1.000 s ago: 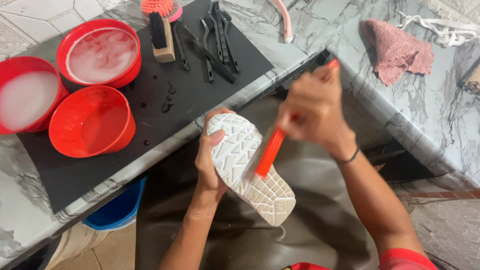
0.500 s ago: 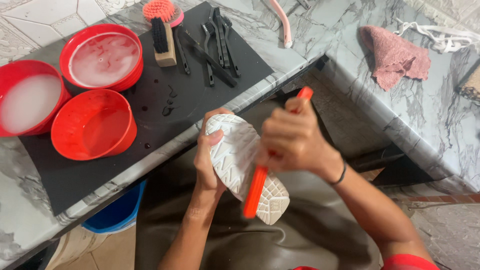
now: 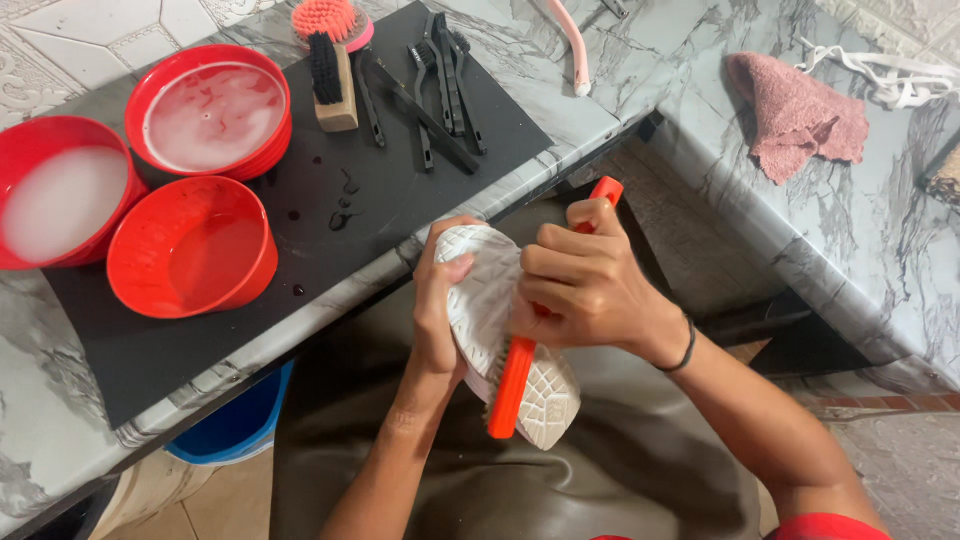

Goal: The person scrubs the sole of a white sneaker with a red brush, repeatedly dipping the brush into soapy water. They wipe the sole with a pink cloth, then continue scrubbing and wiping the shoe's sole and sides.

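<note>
— What do the hands have hold of?

— The left hand (image 3: pixel 440 300) has its grip closed around a white shoe (image 3: pixel 495 320), sole turned up, fingers curled over the far edge and thumb side along the left. The shoe is held over the person's lap, just near of the desk (image 3: pixel 600 110) edge, not resting on it.

— And the other one?

— The right hand (image 3: pixel 590 285) has a tight grip on an orange-red brush (image 3: pixel 512 385). The handle pokes out past the knuckles on the far side, and the brush head lies across the sole (bristles pressed down on the tread).

— What's on the desk?

— A black mat (image 3: pixel 400 190) on the left part. On it, three red bowls (image 3: pixel 195 245): the two far ones hold milky, soapy water, the nearest looks almost empty. Right of them stand a wooden brush with black bristles (image 3: pixel 328 75), a round coral brush (image 3: pixel 325 18), and several thin black brushes (image 3: pixel 435 90) lying side by side.

— Anything further right?

— A pink cloth (image 3: pixel 795 115), crumpled on the marble, with white laces (image 3: pixel 890 75) beyond it. Under the desk, at the near left, a blue bucket (image 3: pixel 235 425) shows.
</note>
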